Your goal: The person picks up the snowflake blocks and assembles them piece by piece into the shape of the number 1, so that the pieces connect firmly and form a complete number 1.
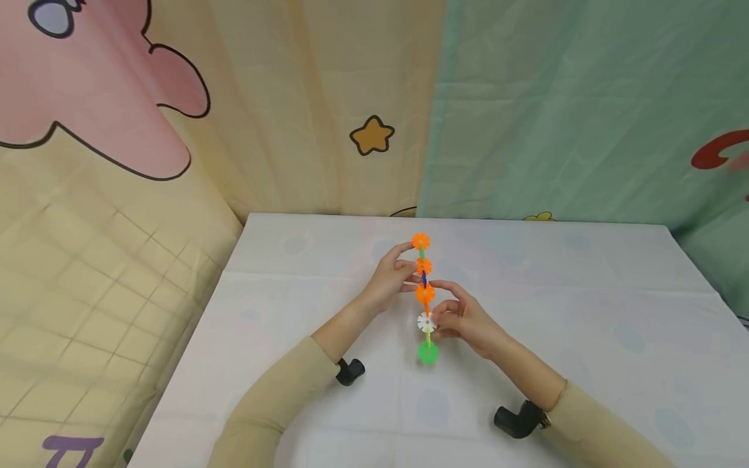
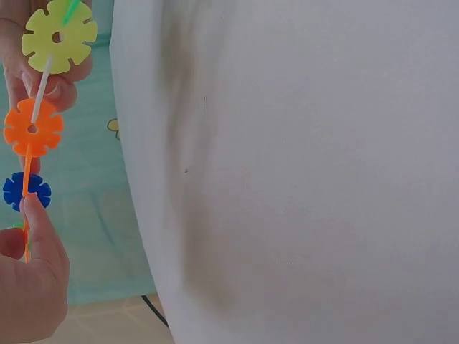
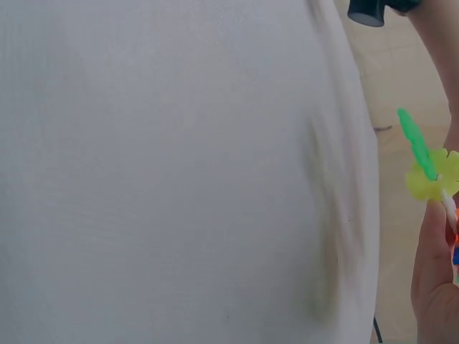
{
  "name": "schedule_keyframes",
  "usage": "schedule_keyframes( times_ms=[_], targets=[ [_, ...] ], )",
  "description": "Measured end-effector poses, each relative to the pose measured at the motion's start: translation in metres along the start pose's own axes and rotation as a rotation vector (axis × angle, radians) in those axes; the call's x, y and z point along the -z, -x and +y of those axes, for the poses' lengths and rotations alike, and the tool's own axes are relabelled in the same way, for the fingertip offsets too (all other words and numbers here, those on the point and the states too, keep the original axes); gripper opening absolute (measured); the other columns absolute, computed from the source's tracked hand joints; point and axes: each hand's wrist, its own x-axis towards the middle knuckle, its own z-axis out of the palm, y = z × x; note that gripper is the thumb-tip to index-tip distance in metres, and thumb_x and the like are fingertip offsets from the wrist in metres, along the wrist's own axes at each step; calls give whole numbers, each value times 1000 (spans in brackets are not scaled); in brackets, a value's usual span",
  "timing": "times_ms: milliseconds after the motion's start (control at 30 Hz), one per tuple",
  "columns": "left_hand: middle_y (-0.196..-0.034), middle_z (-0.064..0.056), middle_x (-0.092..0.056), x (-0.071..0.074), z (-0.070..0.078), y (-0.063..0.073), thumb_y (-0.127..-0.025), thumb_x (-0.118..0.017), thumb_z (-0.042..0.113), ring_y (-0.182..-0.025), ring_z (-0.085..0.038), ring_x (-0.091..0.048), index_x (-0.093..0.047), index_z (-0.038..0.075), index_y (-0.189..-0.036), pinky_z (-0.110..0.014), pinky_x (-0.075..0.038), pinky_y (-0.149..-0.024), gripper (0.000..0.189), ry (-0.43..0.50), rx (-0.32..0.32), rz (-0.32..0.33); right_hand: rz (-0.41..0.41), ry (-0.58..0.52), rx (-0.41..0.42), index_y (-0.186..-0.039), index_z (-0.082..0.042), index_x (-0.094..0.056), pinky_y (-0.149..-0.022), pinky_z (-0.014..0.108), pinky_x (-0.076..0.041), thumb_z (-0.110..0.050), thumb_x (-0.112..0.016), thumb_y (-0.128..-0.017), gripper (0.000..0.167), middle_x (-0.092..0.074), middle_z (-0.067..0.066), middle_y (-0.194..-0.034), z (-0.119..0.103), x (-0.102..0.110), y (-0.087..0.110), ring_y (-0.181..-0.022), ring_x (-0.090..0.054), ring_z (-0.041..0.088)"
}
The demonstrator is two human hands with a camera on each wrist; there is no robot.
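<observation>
Notched plastic snowflake discs, slotted together at right angles, form an upright-looking chain (image 1: 425, 294) between both hands in the head view. Orange discs and a dark blue one make up its upper part; a white disc (image 1: 426, 322) and a green disc (image 1: 428, 353) stand lower. My left hand (image 1: 386, 276) holds the upper part from the left, its thumb on an orange disc beside the blue disc (image 2: 27, 190) in the left wrist view. From the right, my right hand (image 1: 471, 322) pinches the chain at the white disc, close to the yellow disc (image 2: 59, 37).
A white cloth covers the table (image 1: 573, 312). Black camera mounts (image 1: 351, 372) sit at both wrists. Behind the table hang cartoon-printed curtains (image 1: 316, 117), yellow to the left and green to the right.
</observation>
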Motion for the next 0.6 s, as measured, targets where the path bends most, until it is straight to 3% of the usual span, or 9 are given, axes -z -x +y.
schedule_keyframes(
  times_ms=[267,467,600],
  targets=[
    [-108,-19,-59,1,-8,-22,-95,-49,3,-81,-18,-60,-39,9,-140,-33,-53,-76,47,-16,17,26,3,-22,-15,-143,-6,-26,-71,32,-55,7,-51,-89,61,-57,5,-83,2,11,-13,-72,-59,17],
    [-114,-20,-58,6,-23,-46,-94,-51,0,-85,-19,-59,-40,7,-139,-37,-51,-82,47,-14,38,45,38,-6,-69,-144,-7,-28,-70,30,-55,6,-52,-90,60,-58,3,-80,5,17,-30,-70,-60,16],
    [-117,-21,-56,7,-27,-55,-94,-51,0,-83,-17,-58,-40,6,-138,-39,-49,-87,46,16,62,48,71,-21,-106,-143,-8,-29,-69,28,-54,6,-52,-91,59,-57,2,-78,6,17,-38,-69,-59,14]
  ],
)
